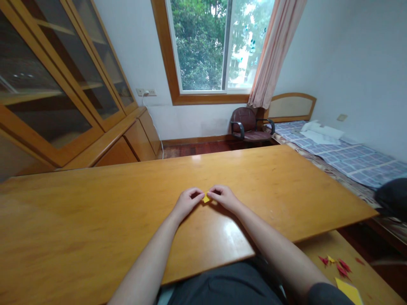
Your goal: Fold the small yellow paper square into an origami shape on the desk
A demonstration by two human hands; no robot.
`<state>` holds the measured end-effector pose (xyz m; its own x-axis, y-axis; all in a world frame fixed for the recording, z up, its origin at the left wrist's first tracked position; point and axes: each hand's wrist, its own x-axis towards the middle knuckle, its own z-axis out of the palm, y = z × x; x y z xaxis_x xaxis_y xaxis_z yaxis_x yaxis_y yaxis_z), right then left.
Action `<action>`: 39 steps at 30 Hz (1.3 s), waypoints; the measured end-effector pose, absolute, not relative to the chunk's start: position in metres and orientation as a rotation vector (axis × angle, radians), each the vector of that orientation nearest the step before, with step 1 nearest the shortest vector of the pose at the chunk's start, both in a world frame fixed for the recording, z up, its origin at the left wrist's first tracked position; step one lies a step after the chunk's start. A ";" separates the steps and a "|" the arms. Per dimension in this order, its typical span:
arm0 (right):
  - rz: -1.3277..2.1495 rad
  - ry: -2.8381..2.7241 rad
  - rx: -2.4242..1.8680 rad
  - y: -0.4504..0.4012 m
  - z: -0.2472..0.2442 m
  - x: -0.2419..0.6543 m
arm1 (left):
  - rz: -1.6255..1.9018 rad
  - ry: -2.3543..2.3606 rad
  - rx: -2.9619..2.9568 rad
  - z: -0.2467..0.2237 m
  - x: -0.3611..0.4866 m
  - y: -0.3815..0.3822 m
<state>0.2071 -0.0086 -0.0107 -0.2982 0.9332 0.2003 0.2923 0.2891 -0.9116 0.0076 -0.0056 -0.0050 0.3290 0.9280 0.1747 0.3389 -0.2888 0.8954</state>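
Note:
A small piece of folded yellow paper (206, 198) is held just above or on the wooden table (127, 203), near its middle. My left hand (190, 202) pinches its left edge between thumb and forefinger. On the opposite edge, my right hand (223, 196) grips it the same way, so the fingertips of both hands are close together. The folds of the paper are too small to make out.
Lower right, a second wooden surface (321, 243) carries several small red folded paper pieces (343, 266), a yellow one (331, 259) and a yellow paper sheet (349, 291). A maroon chair (244, 120), a bed (356, 163) and a glass-door cabinet (104, 131) surround the table.

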 end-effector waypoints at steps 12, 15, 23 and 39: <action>1.008 -1.784 -1.121 -0.010 -0.008 0.206 | 0.932 1.142 1.835 -0.005 0.007 -0.007; 1.003 -1.809 -1.111 -0.010 -0.009 0.205 | 0.929 1.147 1.865 -0.006 0.007 -0.007; 1.014 -1.786 -1.101 -0.009 -0.008 0.203 | 0.871 1.111 1.760 -0.004 0.007 -0.001; 1.038 -1.630 -1.179 -0.007 -0.011 0.202 | 0.934 1.139 1.679 -0.005 0.020 0.004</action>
<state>0.2025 -0.0069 -0.0110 -0.1942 0.9674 0.1627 0.2614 0.2109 -0.9419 0.0205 0.0042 -0.0054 0.2973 0.9489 0.1054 0.2896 -0.1949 0.9371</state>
